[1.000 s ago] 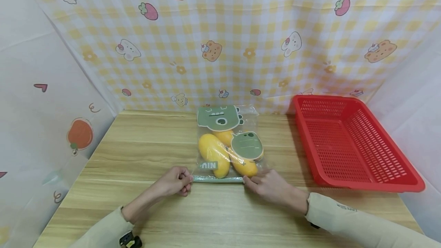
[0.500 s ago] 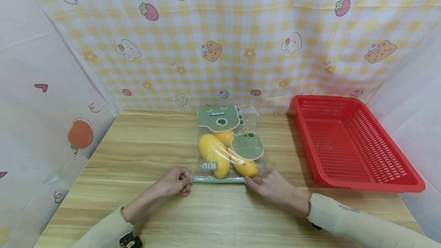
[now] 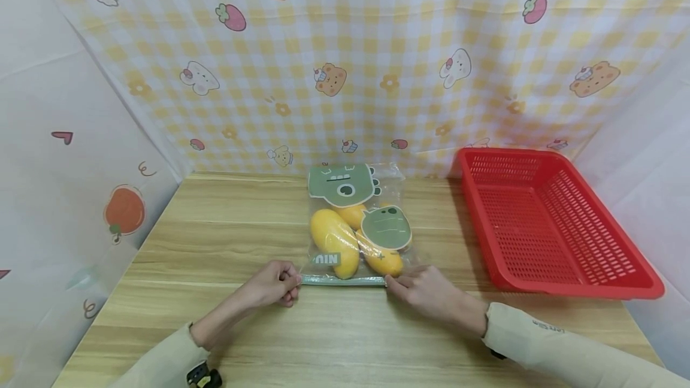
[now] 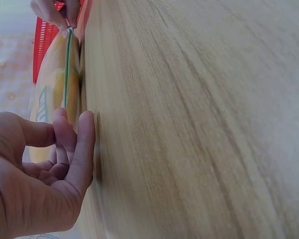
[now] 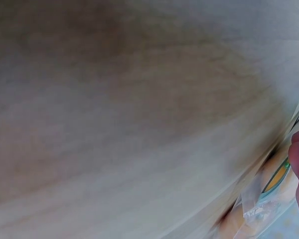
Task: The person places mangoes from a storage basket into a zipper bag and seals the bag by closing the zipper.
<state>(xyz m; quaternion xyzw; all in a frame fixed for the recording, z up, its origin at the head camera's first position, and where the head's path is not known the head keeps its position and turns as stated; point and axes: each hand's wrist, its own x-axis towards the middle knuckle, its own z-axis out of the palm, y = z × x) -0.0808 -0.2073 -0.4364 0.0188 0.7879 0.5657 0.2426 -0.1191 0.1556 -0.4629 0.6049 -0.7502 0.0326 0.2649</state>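
Note:
A clear zip bag (image 3: pixel 345 184) printed with green cartoon shapes lies flat on the wooden table, its zip edge toward me. Inside are several yellow mangoes (image 3: pixel 326 229). My left hand (image 3: pixel 274 283) pinches the left end of the zip edge between thumb and fingers. At the right part of that edge, my right hand (image 3: pixel 424 293) pinches the zip strip; its fingertips partly hide what they grip. In the right wrist view, a narrow lens-shaped gap shows in the zip edge (image 5: pixel 276 180) beside the fingers, with a small green piece at its end.
A red perforated plastic basket (image 3: pixel 533 220) stands on the right side of the table (image 3: pixel 226 220). Behind the table hangs a yellow checked curtain (image 3: pixel 388 35) with cartoon prints. White printed sheets (image 3: pixel 54 196) close off both sides.
My right hand has slid slightly to the right along the zip edge. My left hand and the bag stay in place.

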